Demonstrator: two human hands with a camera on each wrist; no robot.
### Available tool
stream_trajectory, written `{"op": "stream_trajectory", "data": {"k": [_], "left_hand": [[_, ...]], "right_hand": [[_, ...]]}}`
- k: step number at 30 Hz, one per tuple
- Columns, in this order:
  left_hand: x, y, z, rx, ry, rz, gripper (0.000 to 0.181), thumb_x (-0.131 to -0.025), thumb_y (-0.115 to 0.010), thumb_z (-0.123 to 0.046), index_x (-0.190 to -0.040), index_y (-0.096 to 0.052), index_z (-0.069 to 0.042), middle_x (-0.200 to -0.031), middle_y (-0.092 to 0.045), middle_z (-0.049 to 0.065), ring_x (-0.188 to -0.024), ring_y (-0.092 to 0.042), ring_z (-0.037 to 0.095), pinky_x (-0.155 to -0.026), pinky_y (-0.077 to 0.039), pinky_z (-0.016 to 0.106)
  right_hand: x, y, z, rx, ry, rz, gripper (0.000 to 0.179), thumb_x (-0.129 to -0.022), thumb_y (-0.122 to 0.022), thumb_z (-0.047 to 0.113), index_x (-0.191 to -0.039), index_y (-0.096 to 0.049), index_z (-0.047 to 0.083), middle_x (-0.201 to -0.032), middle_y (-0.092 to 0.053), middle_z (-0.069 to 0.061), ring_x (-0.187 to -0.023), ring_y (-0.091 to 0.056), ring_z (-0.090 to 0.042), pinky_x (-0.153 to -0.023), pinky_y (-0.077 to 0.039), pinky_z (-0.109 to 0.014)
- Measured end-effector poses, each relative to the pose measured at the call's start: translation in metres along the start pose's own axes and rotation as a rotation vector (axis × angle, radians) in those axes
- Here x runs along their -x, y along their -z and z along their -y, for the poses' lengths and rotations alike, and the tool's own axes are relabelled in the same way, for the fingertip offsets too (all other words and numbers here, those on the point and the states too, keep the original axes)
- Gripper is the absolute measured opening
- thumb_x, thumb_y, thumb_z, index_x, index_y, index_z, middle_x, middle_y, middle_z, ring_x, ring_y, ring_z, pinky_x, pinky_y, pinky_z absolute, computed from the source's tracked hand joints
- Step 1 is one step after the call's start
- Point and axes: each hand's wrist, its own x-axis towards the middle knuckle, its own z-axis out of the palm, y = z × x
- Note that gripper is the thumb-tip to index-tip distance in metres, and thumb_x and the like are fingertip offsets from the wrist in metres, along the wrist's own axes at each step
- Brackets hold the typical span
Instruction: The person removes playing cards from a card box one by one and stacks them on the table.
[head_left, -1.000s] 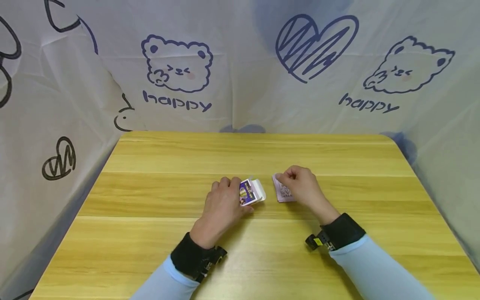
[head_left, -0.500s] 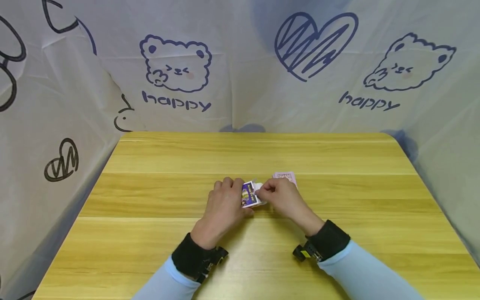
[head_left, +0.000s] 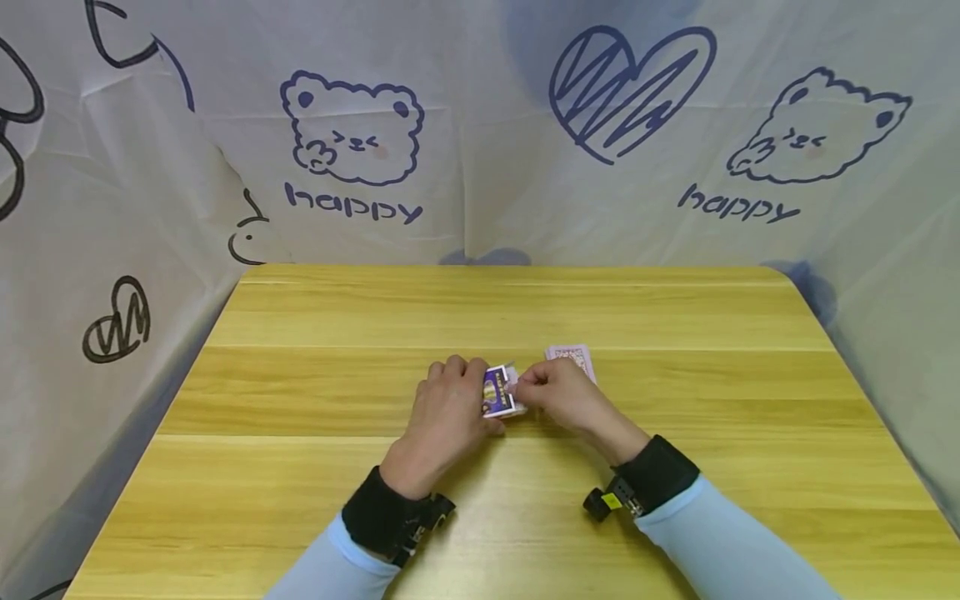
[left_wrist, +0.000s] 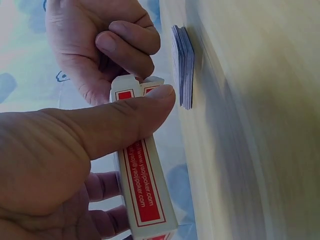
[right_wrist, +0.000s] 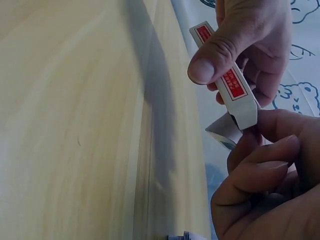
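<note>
A small purple and white playing card box [head_left: 496, 392] lies in my left hand [head_left: 447, 408]. The left thumb presses its narrow red-printed side in the left wrist view, and fingers bear on the opposite side. My right hand [head_left: 566, 397] has its thumb and index finger pinched at the box's open end, where a pale pink card edge [head_left: 513, 385] shows. Its other fingers are curled. The fingertips partly hide what they pinch. A white flap [right_wrist: 226, 129] sticks out from the box mouth. Beyond the right hand, a stack of playing cards [head_left: 573, 353] lies patterned back up, partly covered.
The wooden table [head_left: 300, 492] stretches out on every side of the hands. Behind and beside it hangs white cloth [head_left: 495, 192] with drawn bears and hearts. Each wrist wears a black band with a small camera.
My right hand has moved left from the card stack to the mouth of the box, uncovering more of the stack. My left hand keeps its hold, with the box shifted slightly.
</note>
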Motion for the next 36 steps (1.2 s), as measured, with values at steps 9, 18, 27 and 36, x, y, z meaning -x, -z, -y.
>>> {"op": "stream_trajectory", "data": {"k": [9, 18, 27, 36], "left_hand": [[-0.001, 0.0, 0.001, 0.0, 0.025, -0.017, 0.076, -0.072, -0.099, -0.038, -0.128, -0.062, -0.002, -0.114, -0.064, 0.019, -0.096, -0.056, 0.034, -0.078, -0.053, 0.048], [-0.001, 0.002, 0.001, 0.002, 0.057, -0.034, 0.081, -0.072, -0.098, -0.042, -0.131, -0.062, 0.001, -0.114, -0.065, 0.021, -0.093, -0.056, 0.033, -0.073, -0.053, 0.044], [-0.001, 0.001, 0.002, -0.005, 0.055, -0.067, 0.078, -0.071, -0.099, -0.042, -0.126, -0.062, 0.0, -0.108, -0.064, 0.019, -0.088, -0.055, 0.032, -0.068, -0.052, 0.042], [-0.001, 0.001, 0.001, -0.017, 0.058, -0.073, 0.079, -0.071, -0.099, -0.042, -0.127, -0.063, 0.001, -0.109, -0.065, 0.02, -0.089, -0.057, 0.032, -0.069, -0.054, 0.043]], "right_hand": [[0.0, 0.01, -0.006, -0.143, -0.026, -0.027, 0.02, -0.103, -0.065, 0.015, -0.101, -0.071, -0.004, -0.061, -0.052, 0.001, -0.047, -0.043, -0.009, -0.045, -0.037, -0.025], [0.002, 0.017, -0.006, -0.211, -0.059, -0.075, 0.028, -0.105, -0.065, 0.025, -0.102, -0.071, -0.002, -0.06, -0.053, 0.001, -0.044, -0.042, -0.01, -0.044, -0.04, -0.027], [0.006, 0.004, -0.008, -0.282, -0.12, 0.024, 0.031, -0.098, -0.076, 0.017, -0.119, -0.069, -0.005, -0.068, -0.059, 0.001, -0.046, -0.042, -0.009, -0.045, -0.037, -0.026], [0.006, 0.0, -0.01, -0.429, -0.202, -0.056, 0.022, -0.098, -0.075, 0.013, -0.113, -0.071, -0.002, -0.066, -0.053, 0.003, -0.048, -0.042, -0.007, -0.046, -0.038, -0.023]]}}
